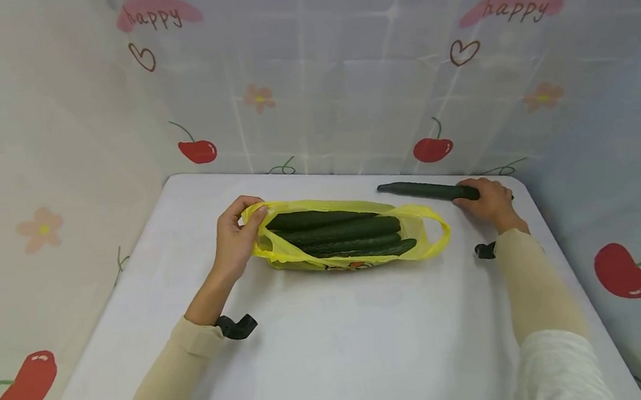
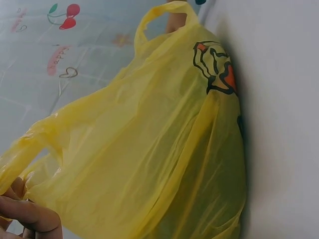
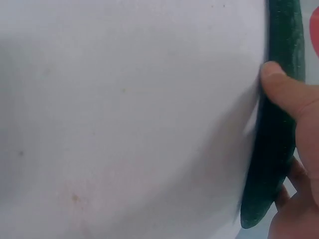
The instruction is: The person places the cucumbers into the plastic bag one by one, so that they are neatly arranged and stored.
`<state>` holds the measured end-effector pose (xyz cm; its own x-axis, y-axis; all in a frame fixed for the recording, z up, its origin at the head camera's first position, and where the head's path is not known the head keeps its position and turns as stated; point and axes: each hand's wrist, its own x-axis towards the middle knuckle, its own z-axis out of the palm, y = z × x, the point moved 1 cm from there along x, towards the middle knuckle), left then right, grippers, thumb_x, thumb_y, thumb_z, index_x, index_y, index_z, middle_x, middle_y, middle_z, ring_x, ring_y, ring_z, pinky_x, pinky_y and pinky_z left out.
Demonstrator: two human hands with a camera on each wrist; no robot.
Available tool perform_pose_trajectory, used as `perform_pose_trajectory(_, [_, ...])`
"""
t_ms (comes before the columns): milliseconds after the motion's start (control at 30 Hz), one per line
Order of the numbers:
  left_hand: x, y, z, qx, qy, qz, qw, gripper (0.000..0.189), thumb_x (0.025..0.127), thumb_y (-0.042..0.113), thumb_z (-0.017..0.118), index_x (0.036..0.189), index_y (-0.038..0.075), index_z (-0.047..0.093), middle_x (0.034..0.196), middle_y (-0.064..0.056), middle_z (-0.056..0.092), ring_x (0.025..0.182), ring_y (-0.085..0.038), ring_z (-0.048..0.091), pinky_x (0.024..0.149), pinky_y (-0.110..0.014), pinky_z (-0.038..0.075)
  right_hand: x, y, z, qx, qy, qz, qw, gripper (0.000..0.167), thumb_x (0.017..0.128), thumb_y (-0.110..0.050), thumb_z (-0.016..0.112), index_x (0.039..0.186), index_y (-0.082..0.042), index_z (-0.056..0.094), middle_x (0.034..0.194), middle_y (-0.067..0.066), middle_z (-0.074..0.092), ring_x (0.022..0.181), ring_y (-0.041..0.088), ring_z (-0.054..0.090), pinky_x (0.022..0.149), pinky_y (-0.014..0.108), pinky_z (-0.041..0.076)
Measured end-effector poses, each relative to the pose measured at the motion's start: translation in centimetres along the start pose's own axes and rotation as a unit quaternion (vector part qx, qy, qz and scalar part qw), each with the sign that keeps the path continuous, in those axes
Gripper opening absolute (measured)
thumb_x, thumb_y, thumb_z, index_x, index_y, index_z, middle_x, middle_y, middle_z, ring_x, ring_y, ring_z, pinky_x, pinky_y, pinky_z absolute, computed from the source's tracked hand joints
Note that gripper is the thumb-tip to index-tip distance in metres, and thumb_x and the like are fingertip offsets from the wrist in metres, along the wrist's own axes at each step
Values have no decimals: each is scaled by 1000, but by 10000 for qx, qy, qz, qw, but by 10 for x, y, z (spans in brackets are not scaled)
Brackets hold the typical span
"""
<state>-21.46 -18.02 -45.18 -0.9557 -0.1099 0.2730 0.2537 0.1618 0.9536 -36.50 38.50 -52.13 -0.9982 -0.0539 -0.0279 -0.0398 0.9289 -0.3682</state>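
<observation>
A thin yellow plastic bag (image 1: pixel 288 263) lies on the table with its mouth spread, and several dark green cucumbers (image 1: pixel 346 229) lie lengthwise inside. My left hand (image 1: pixel 235 239) pinches the bag's left handle between thumb and fingers; the left wrist view shows its curled fingers (image 2: pixel 35 216) at the yellow plastic. Right of the bag, near the table's back edge, my right hand (image 1: pixel 491 201) grips one more cucumber (image 1: pixel 419 190) by its right end. In the right wrist view the thumb (image 3: pixel 281 87) presses one side of that cucumber, and other fingers show partly behind it.
The white table (image 1: pixel 356 343) has its back edge just behind the bag and the loose cucumber. A printed curtain (image 1: pixel 340 96) with cherries, hearts and flowers hangs behind and on both sides. Black wrist devices (image 1: pixel 237 327) sit at both cuffs.
</observation>
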Motion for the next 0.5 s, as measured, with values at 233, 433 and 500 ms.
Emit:
perform_pose_trajectory(233, [-1, 3, 1, -26, -16, 19, 10000, 20, 108, 25, 68, 118, 7, 69, 112, 7, 65, 65, -9, 48, 52, -21, 45, -7, 0, -2, 146, 87, -152, 9997, 53, 103, -33, 73, 148, -8, 60, 153, 33, 53, 141, 60, 43, 111, 80, 25])
perform_pose_trajectory(433, [-3, 2, 2, -50, -34, -14, 10000, 20, 108, 25, 68, 118, 8, 70, 113, 5, 65, 63, -8, 47, 52, -21, 44, -25, 2, 1, 440, 380, -189, 9981, 57, 104, -35, 73, 150, -6, 58, 151, 34, 52, 140, 59, 45, 109, 80, 25])
perform_pose_trajectory(500, [-3, 2, 2, -27, -30, -37, 10000, 20, 108, 25, 68, 118, 9, 70, 113, 5, 65, 63, -8, 48, 52, -22, 45, -32, 4, 3, 563, 464, -201, 9971, 59, 104, -36, 72, 152, -5, 57, 151, 34, 52, 139, 58, 46, 109, 80, 25])
